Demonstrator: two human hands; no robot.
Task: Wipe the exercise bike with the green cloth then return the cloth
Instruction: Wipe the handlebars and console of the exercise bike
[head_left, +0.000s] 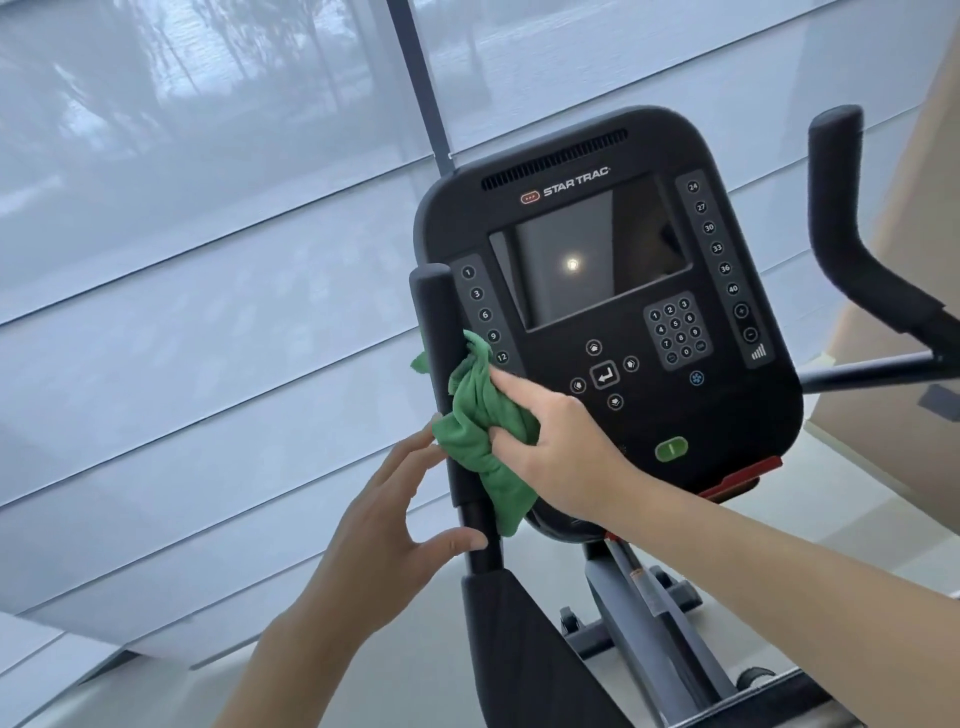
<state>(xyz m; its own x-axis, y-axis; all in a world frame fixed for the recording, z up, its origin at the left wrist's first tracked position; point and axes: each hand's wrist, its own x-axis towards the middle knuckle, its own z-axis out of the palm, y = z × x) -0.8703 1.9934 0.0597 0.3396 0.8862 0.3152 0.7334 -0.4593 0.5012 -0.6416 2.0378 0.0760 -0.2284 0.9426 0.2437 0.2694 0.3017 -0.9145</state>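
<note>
The exercise bike's black console (608, 291) with a dark screen and keypad fills the centre. Its left handlebar (436, 322) stands upright in front of the console's left edge. A crumpled green cloth (475, 431) is wrapped against that handlebar. My right hand (556, 447) grips the cloth, index finger stretched along it toward the bar. My left hand (384, 525) is open just left of the bar, below the cloth, thumb tip touching the bar's lower stem and fingertips near the cloth.
The right handlebar (852, 244) rises at the far right. The bike's grey frame and wheels (649, 618) run down below the console. A window with pale translucent blinds (208, 260) fills the left. A beige wall (914, 291) stands at the right.
</note>
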